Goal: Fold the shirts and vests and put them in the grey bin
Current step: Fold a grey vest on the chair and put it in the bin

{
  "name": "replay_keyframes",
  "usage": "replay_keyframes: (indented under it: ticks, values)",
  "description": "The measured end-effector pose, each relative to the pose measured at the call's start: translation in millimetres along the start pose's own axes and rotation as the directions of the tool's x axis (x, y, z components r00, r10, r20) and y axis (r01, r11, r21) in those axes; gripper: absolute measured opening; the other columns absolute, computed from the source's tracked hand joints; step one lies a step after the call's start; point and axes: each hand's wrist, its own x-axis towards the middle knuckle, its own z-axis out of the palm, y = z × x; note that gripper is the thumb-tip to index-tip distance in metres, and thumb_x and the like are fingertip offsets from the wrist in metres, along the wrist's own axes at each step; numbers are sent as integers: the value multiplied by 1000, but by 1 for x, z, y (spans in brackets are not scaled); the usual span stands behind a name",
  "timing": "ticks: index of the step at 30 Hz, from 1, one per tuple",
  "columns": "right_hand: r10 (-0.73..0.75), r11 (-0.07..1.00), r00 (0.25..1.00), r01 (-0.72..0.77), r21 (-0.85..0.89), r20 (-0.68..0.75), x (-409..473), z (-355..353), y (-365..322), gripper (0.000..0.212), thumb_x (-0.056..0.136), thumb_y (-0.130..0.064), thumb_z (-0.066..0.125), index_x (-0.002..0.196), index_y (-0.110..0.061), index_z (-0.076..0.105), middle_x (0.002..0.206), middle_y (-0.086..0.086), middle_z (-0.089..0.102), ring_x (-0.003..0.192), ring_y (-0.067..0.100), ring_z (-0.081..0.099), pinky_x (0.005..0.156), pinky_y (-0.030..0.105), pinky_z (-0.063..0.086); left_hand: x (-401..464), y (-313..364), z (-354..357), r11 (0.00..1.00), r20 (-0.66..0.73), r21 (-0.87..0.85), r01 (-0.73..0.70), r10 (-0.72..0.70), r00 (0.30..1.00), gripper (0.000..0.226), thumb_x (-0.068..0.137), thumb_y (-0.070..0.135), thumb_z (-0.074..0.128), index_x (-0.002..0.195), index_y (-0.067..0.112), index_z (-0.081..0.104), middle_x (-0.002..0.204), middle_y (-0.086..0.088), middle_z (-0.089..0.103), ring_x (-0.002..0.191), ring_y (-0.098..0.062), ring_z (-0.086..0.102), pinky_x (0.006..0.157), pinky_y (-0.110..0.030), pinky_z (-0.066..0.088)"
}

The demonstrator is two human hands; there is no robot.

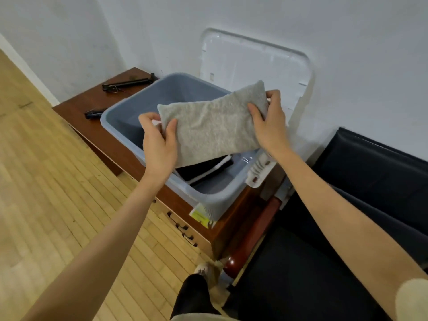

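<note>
The left hand [159,144] pinches the folded grey garment [214,126] at its 8 o'clock corner, thumb on top, fingers curled behind. The right hand [268,122] grips the 3 o'clock end the same way; its fingertips are hidden behind the cloth. The garment is a thick, fuzzy light-grey rectangle, held between both hands above the grey bin [129,105]. It covers most of a dark folded item [206,169] inside, at 6 o'clock. The bin sits on a brown cabinet [92,135]; a white lid [254,66] leans at 12 o'clock.
</note>
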Motion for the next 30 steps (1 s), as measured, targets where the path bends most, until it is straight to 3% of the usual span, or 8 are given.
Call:
replay_keyframes:
  ticks: [4,7,9,12,16,20,23,30]
  values:
    - [114,983,989,-99,-153,96,57,44,25,28,99,-19,49,118,-1,39,96,0,51,82,12,50,61,17,39,55,-42,3,988,345,107,-111,67,936,58,98,9,50,143,35,24,139,8,44,102,-6,57,86,-13,46]
    - [278,915,930,-180,-362,239,90,73,52,27,98,-17,51,118,-1,41,107,13,54,92,24,53,75,38,42,82,-78,20,983,573,185,-20,-91,814,36,95,0,48,119,25,59,110,-7,61,78,-12,55,79,-37,52]
    - [402,840,853,-199,-505,333,103,87,73,23,94,-14,54,112,-2,45,116,18,54,98,29,53,76,38,39,89,-93,32,952,724,242,187,-306,619,35,93,-6,47,102,23,64,95,-9,56,78,-17,57,79,-47,57]
    - [565,706,715,-161,-689,412,109,101,101,15,92,-11,56,100,-5,45,119,21,52,101,29,52,74,31,33,89,-109,54,878,826,398,264,-469,314,33,92,-8,49,111,15,64,113,-7,48,97,-24,60,84,-35,57]
    - [761,546,505,-162,-822,406,97,110,125,22,89,-5,52,75,-12,37,88,11,47,87,22,49,71,31,36,82,-125,85,751,803,558,353,-596,-1,42,94,-15,39,129,1,56,126,-18,49,108,-29,57,90,-33,52]
    - [853,452,367,-164,-877,372,82,119,143,11,88,-2,49,97,-9,48,102,14,52,85,27,53,76,38,43,68,-138,109,635,728,683,361,-627,-276,52,95,-16,28,140,4,44,139,-24,46,128,-33,50,103,-38,45]
    - [864,424,369,-164,-891,343,77,127,158,43,89,-2,47,132,-2,42,134,19,46,122,33,50,99,41,44,58,-150,120,597,668,744,300,-662,-339,51,98,-11,29,144,8,40,147,-18,40,134,-30,45,105,-37,42]
    - [886,409,338,-251,-878,316,57,147,186,46,95,-10,46,139,1,38,142,18,42,126,30,47,94,16,42,45,-175,131,461,528,849,258,-759,-380,43,103,6,34,146,3,34,150,-11,38,135,-23,45,99,-31,41]
